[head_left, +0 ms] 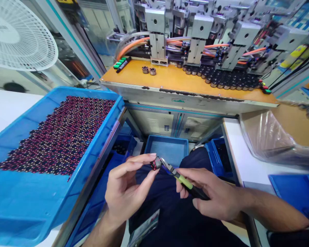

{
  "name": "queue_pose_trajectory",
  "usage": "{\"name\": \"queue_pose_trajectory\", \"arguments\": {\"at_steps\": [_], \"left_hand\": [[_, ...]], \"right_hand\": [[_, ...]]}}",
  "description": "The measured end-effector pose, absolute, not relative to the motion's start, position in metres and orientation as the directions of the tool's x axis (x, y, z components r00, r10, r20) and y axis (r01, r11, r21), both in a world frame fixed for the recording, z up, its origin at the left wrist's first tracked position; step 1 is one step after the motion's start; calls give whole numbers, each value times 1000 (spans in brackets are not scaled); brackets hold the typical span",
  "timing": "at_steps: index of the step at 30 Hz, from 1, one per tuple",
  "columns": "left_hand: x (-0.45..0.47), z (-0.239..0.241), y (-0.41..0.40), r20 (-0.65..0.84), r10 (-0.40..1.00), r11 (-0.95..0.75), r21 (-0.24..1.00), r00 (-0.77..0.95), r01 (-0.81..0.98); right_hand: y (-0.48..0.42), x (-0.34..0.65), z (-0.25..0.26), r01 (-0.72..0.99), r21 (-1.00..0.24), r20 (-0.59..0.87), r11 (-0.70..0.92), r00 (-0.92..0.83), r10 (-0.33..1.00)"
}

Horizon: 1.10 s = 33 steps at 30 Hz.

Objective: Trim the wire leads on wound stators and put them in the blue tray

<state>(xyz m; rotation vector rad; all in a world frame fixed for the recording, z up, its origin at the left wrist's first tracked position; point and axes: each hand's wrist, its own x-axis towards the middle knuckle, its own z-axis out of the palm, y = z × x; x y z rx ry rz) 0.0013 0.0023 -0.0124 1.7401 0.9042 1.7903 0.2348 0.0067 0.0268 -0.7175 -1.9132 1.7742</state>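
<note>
Here, the left hand (126,188) pinches a small round part (157,163) between its fingers, near the middle. The right hand (215,193) has its fingers curled round pliers (184,181), tips close beside the part. Left, a blue tray (23,192) carries many dark pieces (67,137) with pink bits.

In front of you, the far orange bench (170,76) carries markers (122,64) at its left end, two rings (145,70) near them, and a dark cluster (229,78) on its right. A white table (5,106) on your left bears a blue tray (20,192); clear plastic (270,133) lies on the right counter (233,133).
</note>
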Motion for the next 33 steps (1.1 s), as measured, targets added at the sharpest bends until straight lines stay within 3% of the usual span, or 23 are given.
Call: {"name": "queue_pose_trajectory", "arguments": {"at_steps": [17,24,26,28,31,33], "left_hand": [[-1,-13,0,659,749,-650,751,-71,113],[1,-14,-1,595,795,-591,804,-118,67],[1,-12,0,507,847,-519,854,-159,-36],[1,-11,3,352,925,-379,882,-143,-280],[0,-10,6,108,994,-71,743,15,-665],[0,-11,7,2,996,69,621,90,-780]], "right_hand": [[10,229,31,150,-987,-153,-56,-769,621],[12,229,32,295,-949,-140,107,-703,697],[14,229,31,297,-944,-105,145,-686,720],[18,229,30,302,-933,-71,194,-685,725],[21,229,27,349,-902,-58,252,-678,733],[24,231,24,387,-878,-46,282,-655,754]]}}
